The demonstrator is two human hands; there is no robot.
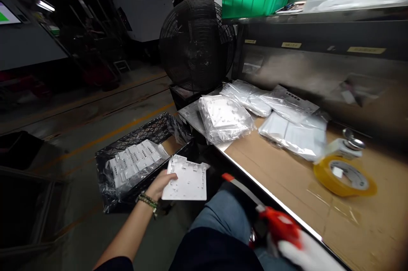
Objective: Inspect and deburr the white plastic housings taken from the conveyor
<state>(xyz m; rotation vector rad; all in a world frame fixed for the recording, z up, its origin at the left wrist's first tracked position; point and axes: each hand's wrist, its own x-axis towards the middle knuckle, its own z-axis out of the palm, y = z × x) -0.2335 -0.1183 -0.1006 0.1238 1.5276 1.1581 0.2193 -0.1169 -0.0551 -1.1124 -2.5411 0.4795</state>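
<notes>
My left hand (161, 183), bare with a beaded bracelet at the wrist, grips a white panel (188, 179) by its left edge, thumb on top. The panel is flat, with small raised studs and a notched far edge. On the right, my right hand (291, 252) in a white glove is closed around a red air blow gun (282, 224), blurred by motion. Its long thin nozzle ends in an orange-red tip pointing toward the panel, apart from it. Beside my left hand, a black crate (134, 135) lined with clear plastic holds several similar white panels (137, 158).
Bagged white panels (223, 113) lie on the brown-topped bench (270, 169), with a yellow tape roll (344, 175) and a metal-topped bottle (346, 147) nearer me. A large fan (196, 45) stands behind. The shelf above carries a green bin (256, 1).
</notes>
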